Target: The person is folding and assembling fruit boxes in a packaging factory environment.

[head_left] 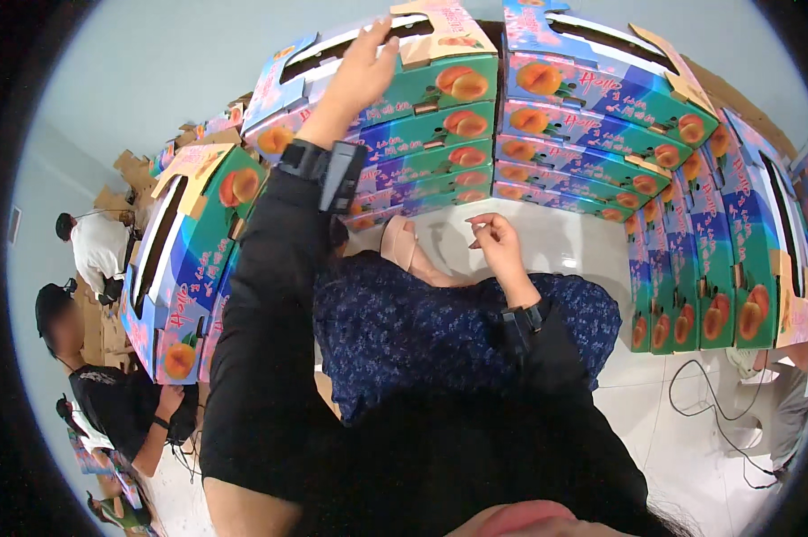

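Observation:
My left hand [363, 67] is stretched out at the top, over the near upper edge of a fruit carton [404, 85]. Its fingers are extended and hold nothing; whether they touch the carton I cannot tell. That carton tops a stack of several like it, green, blue and pink with orange fruit pictures and a slotted top. In front of my skirt [422, 331] hangs my right hand [500, 249], fingers loosely bent and apart, with nothing visible in them. Both wrists wear dark straps, and a small device [341, 177] sits on the left one.
Another carton stack [592, 98] stands right of centre, with a row of upright cartons [690, 259] further right. More cartons [189, 259] stand at left, where a person in black [117, 403] touches one. A black cable [713, 403] loops across the tiled floor at lower right, near another person's legs.

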The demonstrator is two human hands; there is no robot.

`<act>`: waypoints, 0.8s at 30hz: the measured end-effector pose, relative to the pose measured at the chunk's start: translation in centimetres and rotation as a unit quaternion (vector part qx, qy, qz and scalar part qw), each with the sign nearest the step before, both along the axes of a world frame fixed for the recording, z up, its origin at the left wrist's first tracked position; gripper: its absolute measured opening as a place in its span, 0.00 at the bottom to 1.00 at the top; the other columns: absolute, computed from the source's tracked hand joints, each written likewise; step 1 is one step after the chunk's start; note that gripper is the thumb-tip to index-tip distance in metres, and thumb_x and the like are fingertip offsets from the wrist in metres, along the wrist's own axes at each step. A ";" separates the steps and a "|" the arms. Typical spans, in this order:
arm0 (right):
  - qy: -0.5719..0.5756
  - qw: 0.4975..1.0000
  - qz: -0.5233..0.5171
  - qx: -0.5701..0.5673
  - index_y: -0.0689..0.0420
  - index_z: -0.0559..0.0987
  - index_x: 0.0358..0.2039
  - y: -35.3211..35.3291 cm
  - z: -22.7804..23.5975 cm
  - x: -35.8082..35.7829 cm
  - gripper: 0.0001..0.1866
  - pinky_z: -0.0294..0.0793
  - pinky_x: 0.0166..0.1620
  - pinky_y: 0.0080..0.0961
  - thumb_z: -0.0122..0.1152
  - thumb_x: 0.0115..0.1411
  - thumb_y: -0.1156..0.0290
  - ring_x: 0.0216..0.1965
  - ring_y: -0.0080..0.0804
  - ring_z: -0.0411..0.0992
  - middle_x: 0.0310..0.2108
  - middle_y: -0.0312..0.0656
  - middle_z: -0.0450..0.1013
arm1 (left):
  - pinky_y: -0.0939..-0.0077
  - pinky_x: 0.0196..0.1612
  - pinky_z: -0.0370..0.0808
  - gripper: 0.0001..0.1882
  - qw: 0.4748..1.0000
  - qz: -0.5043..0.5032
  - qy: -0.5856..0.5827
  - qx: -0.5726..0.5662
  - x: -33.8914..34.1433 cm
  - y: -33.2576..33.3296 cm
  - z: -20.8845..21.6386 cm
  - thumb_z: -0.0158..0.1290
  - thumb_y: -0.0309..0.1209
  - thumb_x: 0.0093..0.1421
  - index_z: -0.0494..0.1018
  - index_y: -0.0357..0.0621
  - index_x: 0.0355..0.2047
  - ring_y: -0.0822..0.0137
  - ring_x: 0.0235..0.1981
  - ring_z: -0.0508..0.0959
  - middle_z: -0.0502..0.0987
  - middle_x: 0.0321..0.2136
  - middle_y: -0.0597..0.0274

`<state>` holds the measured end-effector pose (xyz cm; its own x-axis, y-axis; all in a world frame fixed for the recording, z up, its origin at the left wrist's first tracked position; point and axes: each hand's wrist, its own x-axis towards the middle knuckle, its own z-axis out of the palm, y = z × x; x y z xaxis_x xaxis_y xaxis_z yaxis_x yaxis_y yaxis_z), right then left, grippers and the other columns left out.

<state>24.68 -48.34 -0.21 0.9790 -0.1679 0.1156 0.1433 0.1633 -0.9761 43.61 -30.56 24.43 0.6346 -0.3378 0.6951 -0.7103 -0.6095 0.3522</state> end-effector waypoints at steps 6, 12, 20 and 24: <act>-0.004 1.000 0.023 0.006 0.60 0.76 0.35 0.6 0.5 -0.6 0.05 0.69 0.27 0.17 0.55 0.57 0.76 0.20 0.14 0.64 0.16 0.28 0.63 | 0.43 0.60 0.56 0.31 0.972 0.129 -0.078 0.181 -0.2 -1.8 -2.7 0.35 0.54 0.63 0.63 0.48 0.59 0.51 0.61 0.62 0.64 0.58 0.49; 0.002 0.998 0.034 -0.048 0.60 0.77 0.35 0.7 1.0 -0.6 0.06 0.69 0.27 0.17 0.55 0.57 0.76 0.21 0.15 0.65 0.17 0.29 0.65 | 0.49 0.59 0.59 0.38 0.948 0.183 -0.124 0.228 -0.8 -2.5 -2.9 0.40 0.63 0.58 0.62 0.51 0.60 0.49 0.59 0.64 0.65 0.58 0.49; 0.020 0.997 0.044 -0.057 0.60 0.77 0.34 0.7 0.1 -1.1 0.05 0.70 0.28 0.17 0.55 0.57 0.77 0.22 0.18 0.71 0.16 0.30 0.65 | 0.48 0.57 0.60 0.50 0.946 0.166 -0.156 0.228 -2.0 -1.9 -2.8 0.48 0.68 0.49 0.59 0.42 0.61 0.46 0.58 0.66 0.65 0.56 0.41; 0.026 0.997 0.038 -0.065 0.60 0.77 0.34 0.2 -0.1 -1.5 0.05 0.69 0.29 0.17 0.55 0.56 0.76 0.22 0.18 0.71 0.17 0.30 0.66 | 0.47 0.59 0.56 0.50 0.945 0.141 -0.160 0.247 -3.1 -0.5 -3.1 0.49 0.65 0.50 0.53 0.45 0.64 0.47 0.60 0.62 0.62 0.58 0.41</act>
<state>23.19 -48.12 -0.33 0.9936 -0.0801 0.0802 0.0838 0.0428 -0.9956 40.47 -31.03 21.35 0.5313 -0.5201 0.6688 -0.5165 -0.8246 -0.2309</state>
